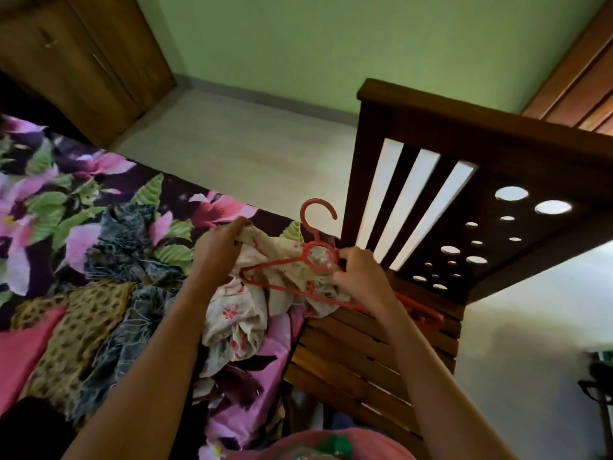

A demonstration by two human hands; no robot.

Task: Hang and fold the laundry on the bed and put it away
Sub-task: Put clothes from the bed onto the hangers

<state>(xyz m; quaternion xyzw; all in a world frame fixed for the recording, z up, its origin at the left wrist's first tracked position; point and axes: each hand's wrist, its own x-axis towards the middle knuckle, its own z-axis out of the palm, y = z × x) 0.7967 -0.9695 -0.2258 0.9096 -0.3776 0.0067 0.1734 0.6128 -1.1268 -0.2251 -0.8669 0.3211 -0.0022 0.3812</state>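
Note:
A cream garment with small red flowers (238, 310) hangs crumpled between my hands over the corner of the bed. My left hand (219, 250) grips its upper edge. A red plastic hanger (315, 257) lies against the garment with its hook pointing up, and my right hand (360, 277) pinches the hanger together with the cloth near its neck. A leopard-print garment (76, 330), a grey patterned garment (132, 260) and a pink cloth (23, 353) lie on the bed to the left.
The bed carries a purple floral sheet (49, 200). Its dark wooden footboard (464, 207) with slots and round holes stands right of my hands. A wooden wardrobe (83, 61) is at the far left, and pale floor (248, 151) lies beyond the bed.

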